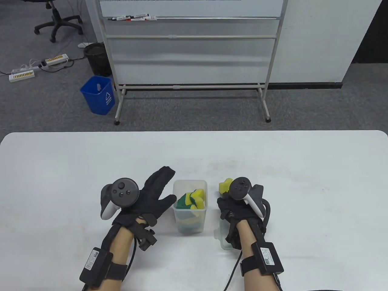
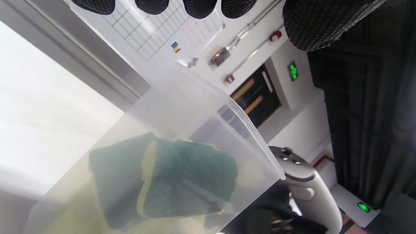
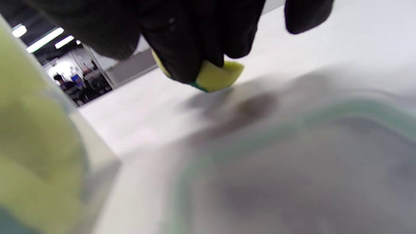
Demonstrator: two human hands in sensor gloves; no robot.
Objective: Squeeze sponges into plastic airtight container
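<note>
A clear plastic container stands on the white table between my hands, with yellow-and-green sponges inside; it also shows in the left wrist view with green sponges pressed against its wall. My left hand lies open beside the container's left wall, fingers spread, thumb at the rim. My right hand grips a yellow sponge right of the container; in the right wrist view the fingers squeeze that sponge just above the table.
The container's clear lid with a green seal lies on the table under my right wrist; it fills the lower right wrist view. A whiteboard stand and a blue bin stand beyond the table's far edge.
</note>
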